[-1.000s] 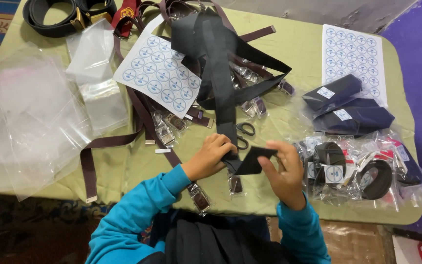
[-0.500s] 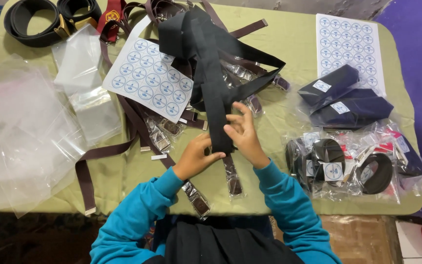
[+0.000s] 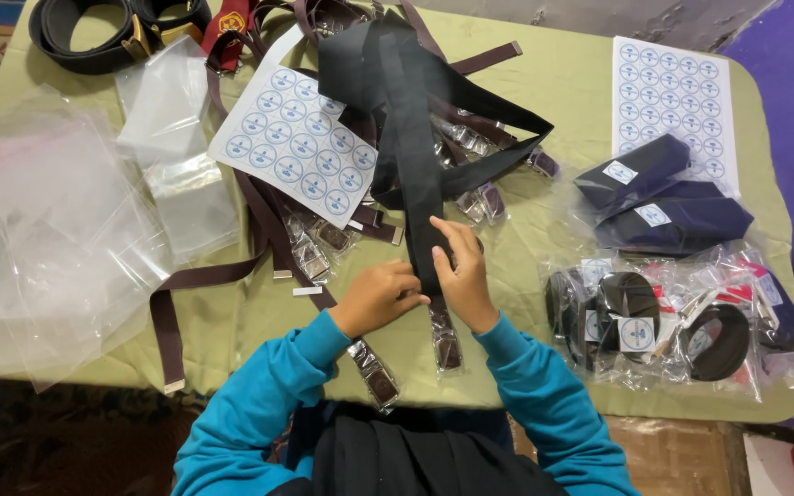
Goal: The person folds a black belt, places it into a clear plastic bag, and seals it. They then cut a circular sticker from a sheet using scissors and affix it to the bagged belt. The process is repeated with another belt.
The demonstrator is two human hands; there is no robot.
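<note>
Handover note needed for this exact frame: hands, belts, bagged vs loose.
Left hand: grip on the near end of the black belt, beside the right hand.
Right hand: fingers pressed on the same end.
The belt runs away across the green table.
Done: bagged belts piled at the right; two dark pouches above them.
Left: brown belts loose; empty clear bags on the left; sticker sheets out.

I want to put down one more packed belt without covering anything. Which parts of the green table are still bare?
Bare green cloth lies between the black strap pile and the right sticker sheet. Another patch sits left of the left hand, beside the brown straps. A narrow patch is right of the right hand. The centre, left plastic bags and right packed belts are crowded.
</note>
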